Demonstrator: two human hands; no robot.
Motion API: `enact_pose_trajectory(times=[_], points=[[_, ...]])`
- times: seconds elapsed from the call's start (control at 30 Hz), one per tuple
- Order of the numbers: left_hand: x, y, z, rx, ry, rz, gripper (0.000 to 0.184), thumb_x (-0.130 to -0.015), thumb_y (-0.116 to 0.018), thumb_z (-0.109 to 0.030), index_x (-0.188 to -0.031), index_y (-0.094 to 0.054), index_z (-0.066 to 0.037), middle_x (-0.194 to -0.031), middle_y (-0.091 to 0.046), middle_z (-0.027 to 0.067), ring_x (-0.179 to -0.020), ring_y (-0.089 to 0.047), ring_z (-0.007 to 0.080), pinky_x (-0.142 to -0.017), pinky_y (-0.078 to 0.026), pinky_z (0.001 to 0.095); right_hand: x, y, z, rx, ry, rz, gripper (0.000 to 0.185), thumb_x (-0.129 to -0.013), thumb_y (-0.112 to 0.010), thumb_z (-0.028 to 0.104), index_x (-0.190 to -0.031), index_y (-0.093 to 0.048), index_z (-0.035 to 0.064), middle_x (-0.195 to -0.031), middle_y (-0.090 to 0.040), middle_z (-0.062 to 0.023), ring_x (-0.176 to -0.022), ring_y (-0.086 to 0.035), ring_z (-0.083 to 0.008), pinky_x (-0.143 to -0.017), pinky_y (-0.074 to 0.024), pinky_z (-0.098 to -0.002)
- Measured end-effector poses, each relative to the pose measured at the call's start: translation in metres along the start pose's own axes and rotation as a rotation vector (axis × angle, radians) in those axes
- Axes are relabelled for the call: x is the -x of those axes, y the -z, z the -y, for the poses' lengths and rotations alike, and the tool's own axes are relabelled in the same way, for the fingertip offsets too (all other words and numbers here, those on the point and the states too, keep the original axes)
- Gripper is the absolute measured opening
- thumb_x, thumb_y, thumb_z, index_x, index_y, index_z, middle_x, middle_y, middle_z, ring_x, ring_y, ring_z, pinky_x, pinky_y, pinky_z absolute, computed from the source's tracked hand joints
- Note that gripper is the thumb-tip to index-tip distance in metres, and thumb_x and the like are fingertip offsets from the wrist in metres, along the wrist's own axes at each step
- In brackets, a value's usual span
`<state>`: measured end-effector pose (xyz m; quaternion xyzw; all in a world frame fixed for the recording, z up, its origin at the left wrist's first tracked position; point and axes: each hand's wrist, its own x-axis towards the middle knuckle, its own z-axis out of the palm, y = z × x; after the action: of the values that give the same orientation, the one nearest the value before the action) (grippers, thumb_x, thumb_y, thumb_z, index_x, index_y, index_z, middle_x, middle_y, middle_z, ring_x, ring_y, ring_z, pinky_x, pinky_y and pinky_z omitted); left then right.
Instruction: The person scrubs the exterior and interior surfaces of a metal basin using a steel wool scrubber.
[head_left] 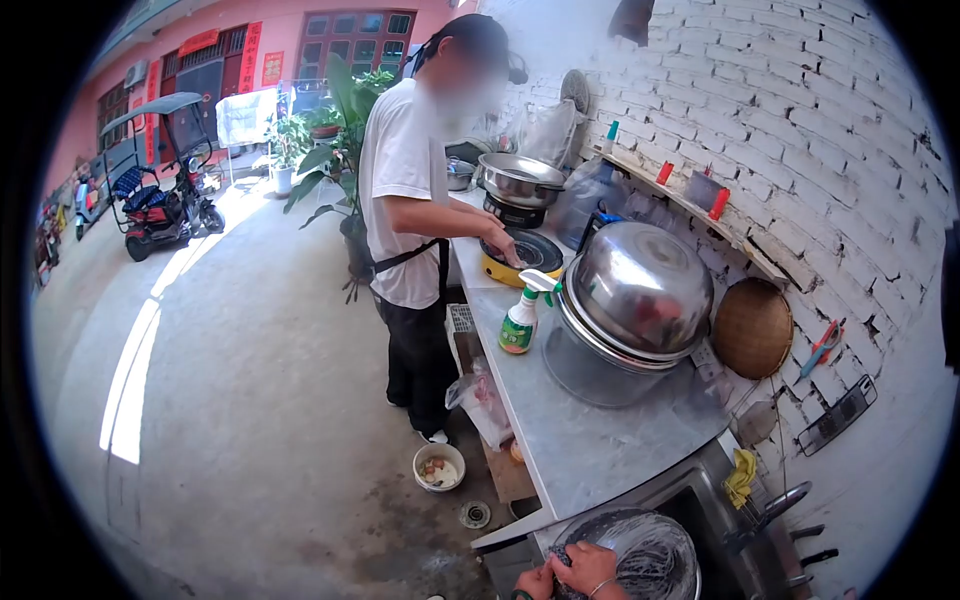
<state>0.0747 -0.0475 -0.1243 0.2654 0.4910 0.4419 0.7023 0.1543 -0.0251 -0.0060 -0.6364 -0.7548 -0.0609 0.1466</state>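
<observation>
A round, dark pan (655, 550) streaked with whitish suds lies at the edge of the sink, at the bottom of the head view. My right hand (588, 570), with a bracelet at the wrist, is over its left side, fingers closed on a dark, rough-looking scrubber (561, 553). Close beside it, my left hand (536, 582) has its fingers curled; a dark band circles that wrist. What the left fingers hold is hidden.
A co-worker (410, 200) in a white shirt has both hands on a yellow-rimmed cooker (520, 258). A spray bottle (519, 325) and a large steel basin (645, 285) stand on the counter (570, 450). Behind the sink are a faucet (785, 500) and yellow cloth (740, 478). A bowl (440, 487) sits on the floor.
</observation>
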Motion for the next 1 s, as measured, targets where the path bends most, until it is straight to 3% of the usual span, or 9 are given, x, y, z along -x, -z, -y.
enact_pose_trajectory(times=[0.17,0.3,0.4,0.57,0.73,0.8,0.83,0.93,1.0], points=[[-0.013,0.006,0.021,-0.239,0.081,-0.002,0.036,-0.091,-0.05,-0.03,-0.083,-0.066,0.001,-0.079,-0.067,0.0206,-0.069,-0.065,0.0216,-0.061,-0.049,0.0372,-0.036,-0.006,-0.076,0.023,-0.341,-0.087,0.035,-0.073,-0.062,0.042,-0.065,-0.063,0.0081,-0.068,-0.062,-0.0124,-0.064,-0.062,-0.0335,-0.058,-0.0478,-0.0457],[0.004,-0.001,-0.01,-0.279,0.066,-0.068,0.039,-0.091,-0.049,-0.034,-0.089,-0.066,0.002,-0.084,-0.067,0.0201,-0.079,-0.066,0.0272,-0.07,-0.049,0.038,-0.057,0.009,-0.126,0.049,-0.611,0.04,0.037,-0.076,-0.059,0.04,-0.07,-0.064,0.0036,-0.076,-0.064,-0.02,-0.074,-0.061,-0.0398,-0.066,-0.047,-0.0496],[0.008,-0.004,-0.02,-0.334,0.115,-0.071,0.039,-0.091,-0.049,-0.034,-0.091,-0.066,0.001,-0.086,-0.067,0.0211,-0.08,-0.066,0.0288,-0.071,-0.049,0.0382,-0.047,-0.002,-0.176,0.088,-0.756,-0.041,0.04,-0.078,-0.058,0.042,-0.074,-0.066,0.0031,-0.077,-0.064,-0.021,-0.076,-0.061,-0.0404,-0.068,-0.0473,-0.0504],[-0.012,0.001,0.016,-0.402,-0.021,-0.056,0.038,-0.091,-0.05,-0.034,-0.091,-0.066,0.0,-0.086,-0.066,0.0216,-0.082,-0.066,0.0319,-0.072,-0.049,0.0392,0.005,0.013,-0.214,0.18,-0.871,-0.118,0.042,-0.079,-0.057,0.045,-0.077,-0.066,0.0034,-0.077,-0.064,-0.0213,-0.075,-0.061,-0.0405,-0.067,-0.0476,-0.0506],[-0.022,0.006,0.035,-0.402,0.01,-0.004,0.041,-0.09,-0.05,-0.038,-0.09,-0.067,0.0,-0.087,-0.066,0.0218,-0.082,-0.065,0.0334,-0.071,-0.049,0.041,0.072,0.024,-0.216,0.153,-0.966,-0.278,0.042,-0.081,-0.057,0.043,-0.074,-0.064,0.002,-0.074,-0.063,-0.0224,-0.073,-0.06,-0.0417,-0.066,-0.0462,-0.0523],[-0.027,0.002,0.043,-0.348,-0.017,-0.093,0.033,-0.087,-0.051,-0.031,-0.08,-0.066,-0.002,-0.077,-0.064,0.0202,-0.071,-0.063,0.0356,-0.063,-0.047,0.0434,0.093,0.027,-0.209,0.172,-1.014,-0.345,0.043,-0.081,-0.057,0.042,-0.074,-0.063,0.001,-0.072,-0.062,-0.0228,-0.07,-0.059,-0.0426,-0.065,-0.0455,-0.0525],[-0.045,0.011,0.071,-0.669,-0.049,-0.143,0.062,-0.087,-0.044,-0.058,-0.075,-0.065,-0.001,-0.071,-0.061,0.0246,-0.077,-0.064,0.0371,-0.072,-0.047,0.0434,0.1,0.033,-0.201,0.132,-1.006,-0.366,0.043,-0.082,-0.056,0.042,-0.076,-0.062,0.0001,-0.071,-0.061,-0.0234,-0.07,-0.058,-0.0434,-0.064,-0.0446,-0.0525],[-0.049,0.014,0.068,-0.702,0.092,-0.081,0.061,-0.086,-0.043,-0.059,-0.079,-0.066,-0.003,-0.077,-0.062,0.0246,-0.086,-0.061,0.0411,-0.075,-0.046,0.045,0.127,0.028,-0.199,0.08,-1.042,-0.437,0.042,-0.083,-0.056,0.04,-0.078,-0.063,-0.0009,-0.072,-0.061,-0.0241,-0.071,-0.058,-0.0441,-0.064,-0.0437,-0.0525],[-0.042,0.015,0.064,-0.67,0.072,-0.1,0.061,-0.087,-0.043,-0.058,-0.076,-0.065,-0.001,-0.072,-0.06,0.0251,-0.08,-0.062,0.0401,-0.072,-0.046,0.0446,0.14,0.026,-0.196,0.065,-1.041,-0.478,0.04,-0.084,-0.056,0.038,-0.079,-0.063,-0.0017,-0.074,-0.061,-0.0248,-0.072,-0.057,-0.0447,-0.064,-0.043,-0.0524]])
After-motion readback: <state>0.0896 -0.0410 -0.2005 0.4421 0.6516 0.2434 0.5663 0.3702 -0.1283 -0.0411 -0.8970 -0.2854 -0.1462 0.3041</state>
